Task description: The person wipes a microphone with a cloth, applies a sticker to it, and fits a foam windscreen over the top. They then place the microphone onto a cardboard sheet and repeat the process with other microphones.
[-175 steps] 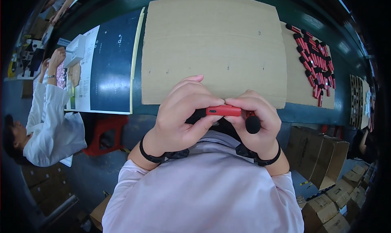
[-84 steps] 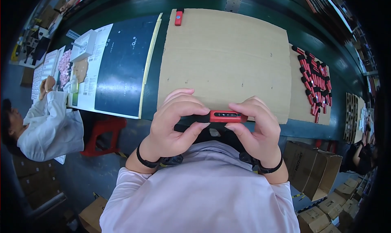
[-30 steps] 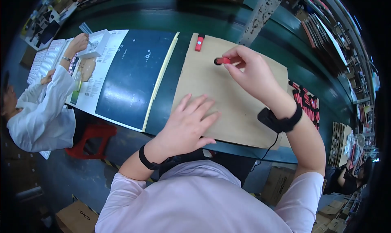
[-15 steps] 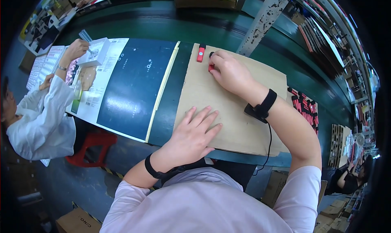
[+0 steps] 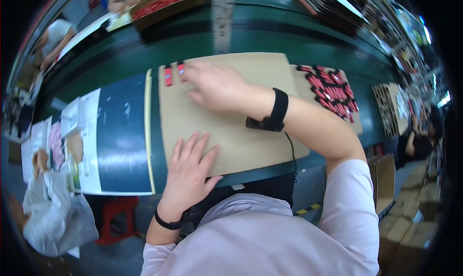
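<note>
On a brown cardboard sheet [image 5: 236, 145] lie two small red sticks with black ends, side by side near its far left corner. The left red stick [image 5: 168, 77] lies alone. Beside the second red stick [image 5: 181, 68] is my right hand [image 5: 217, 85], blurred, its thumb apart from its fingers and nothing visible between them. Whether its fingertips touch that stick is hard to make out. My left hand [image 5: 189, 172] rests flat on the near left part of the cardboard, fingers spread, holding nothing.
A pile of red-and-black sticks [image 5: 333, 92] lies on another cardboard piece to the right. A dark blue sheet [image 5: 120, 131] is at the left, beside a person in white [image 5: 58, 213]. A post [image 5: 223, 20] and a box of red pieces [image 5: 166, 8] stand beyond.
The view has turned to the right, showing more of the pile. My right hand has drawn back from the second red stick, leaving it beside the first. My left hand stays flat.
</note>
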Available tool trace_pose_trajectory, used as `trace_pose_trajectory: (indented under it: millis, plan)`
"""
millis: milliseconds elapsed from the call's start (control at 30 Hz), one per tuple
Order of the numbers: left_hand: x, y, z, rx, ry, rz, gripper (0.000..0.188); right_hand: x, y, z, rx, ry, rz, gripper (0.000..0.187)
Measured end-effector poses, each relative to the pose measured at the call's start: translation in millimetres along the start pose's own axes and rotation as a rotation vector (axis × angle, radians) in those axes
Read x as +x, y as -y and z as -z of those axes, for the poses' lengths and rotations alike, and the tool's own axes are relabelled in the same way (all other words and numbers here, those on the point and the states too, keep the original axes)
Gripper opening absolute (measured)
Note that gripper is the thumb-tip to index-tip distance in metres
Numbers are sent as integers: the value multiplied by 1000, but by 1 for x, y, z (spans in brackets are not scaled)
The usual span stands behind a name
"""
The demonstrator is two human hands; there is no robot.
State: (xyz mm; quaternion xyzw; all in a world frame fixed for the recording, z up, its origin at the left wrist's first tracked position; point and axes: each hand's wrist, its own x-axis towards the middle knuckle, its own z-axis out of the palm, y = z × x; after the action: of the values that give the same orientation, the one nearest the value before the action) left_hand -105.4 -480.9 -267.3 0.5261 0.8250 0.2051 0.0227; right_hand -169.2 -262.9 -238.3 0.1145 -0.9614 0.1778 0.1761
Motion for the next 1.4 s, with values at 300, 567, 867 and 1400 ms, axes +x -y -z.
trace_pose_trajectory:
  millis: [300,567,867,1400]
  plan:
    - [0,-11,3,78,-25,27,65,-146,-32,91,152,-49,-183,26]
    - [-17,-9,5,-73,-241,23,43,-315,-168,124,-77,-311,-916,28]
    - [-3,-24,0,-95,-258,22,32,-364,-180,89,-289,-342,-1206,57]
    - [4,-35,-5,-124,-244,11,33,-387,-192,75,367,-773,-1102,36]
